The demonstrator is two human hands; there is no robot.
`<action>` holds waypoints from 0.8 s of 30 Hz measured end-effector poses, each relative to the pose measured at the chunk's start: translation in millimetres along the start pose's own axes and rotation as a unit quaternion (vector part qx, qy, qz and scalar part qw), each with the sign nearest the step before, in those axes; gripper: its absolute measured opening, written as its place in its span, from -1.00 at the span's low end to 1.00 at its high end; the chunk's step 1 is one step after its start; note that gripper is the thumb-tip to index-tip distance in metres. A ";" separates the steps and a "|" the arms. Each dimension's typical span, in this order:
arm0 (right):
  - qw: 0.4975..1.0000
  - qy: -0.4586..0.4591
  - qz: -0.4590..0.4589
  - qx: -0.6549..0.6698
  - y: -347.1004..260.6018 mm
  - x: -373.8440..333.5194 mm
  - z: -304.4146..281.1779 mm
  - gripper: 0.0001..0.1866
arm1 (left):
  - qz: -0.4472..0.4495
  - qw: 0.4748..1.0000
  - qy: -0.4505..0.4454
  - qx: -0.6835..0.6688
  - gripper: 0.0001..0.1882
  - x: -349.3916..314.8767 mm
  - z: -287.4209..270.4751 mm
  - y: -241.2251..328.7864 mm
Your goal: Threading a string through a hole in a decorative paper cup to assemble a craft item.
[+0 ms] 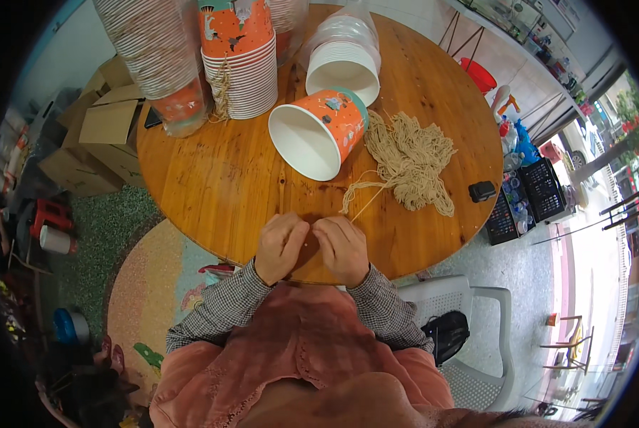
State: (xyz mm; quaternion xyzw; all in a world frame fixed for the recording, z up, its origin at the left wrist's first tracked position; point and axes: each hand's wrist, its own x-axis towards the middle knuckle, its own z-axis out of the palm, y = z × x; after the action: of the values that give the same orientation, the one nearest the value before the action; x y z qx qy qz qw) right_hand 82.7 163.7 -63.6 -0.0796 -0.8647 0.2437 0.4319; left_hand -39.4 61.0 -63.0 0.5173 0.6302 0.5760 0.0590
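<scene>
My left hand (280, 246) and my right hand (342, 250) meet close together over the near edge of the round wooden table, fingers curled in. A thin strand of beige twine (368, 205) runs from a tangled heap of beige twine (413, 160) down into my right hand. What my left fingers pinch is hidden. Beyond my hands, an orange paper bucket (341, 118) with a white inside lies on its side, mouth toward me. A tall stack of similar buckets (241, 78) stands behind it to the left, with loops of twine (221, 91) hanging down its side.
The wooden table (205, 192) also holds plastic-wrapped buckets (151, 57) at the far left, white buckets (343, 68) in clear wrap, and a small black object (482, 191) at the right. A grey plastic chair (490, 335) with a black bag stands at right; cardboard boxes (109, 132) stand at left.
</scene>
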 end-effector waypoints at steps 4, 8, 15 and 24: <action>0.999 0.011 0.029 0.019 -5.7 -5.0 -7.1 -0.88 | -0.135 0.983 -0.029 -0.124 -0.82 -3.2 1.9 5.2; 1.000 0.005 0.024 -0.009 -7.6 -12.5 -12.3 -0.87 | -0.016 0.999 -0.050 0.002 -0.83 -4.7 9.5 4.6; 0.965 -0.027 0.221 0.136 21.5 -16.0 -34.3 -0.83 | 0.046 0.997 -0.028 0.050 -0.86 -7.7 9.8 8.2; 0.954 -0.078 0.213 -0.196 184.5 14.6 -89.7 -0.74 | -0.003 0.999 -0.014 0.030 -0.82 -3.7 13.5 1.0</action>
State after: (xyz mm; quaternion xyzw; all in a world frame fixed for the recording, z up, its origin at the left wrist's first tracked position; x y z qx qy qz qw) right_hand 130.8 360.6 -98.1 -0.3260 -0.8896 0.1609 0.2767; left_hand -28.0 67.1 -68.6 0.5252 0.6478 0.5492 0.0534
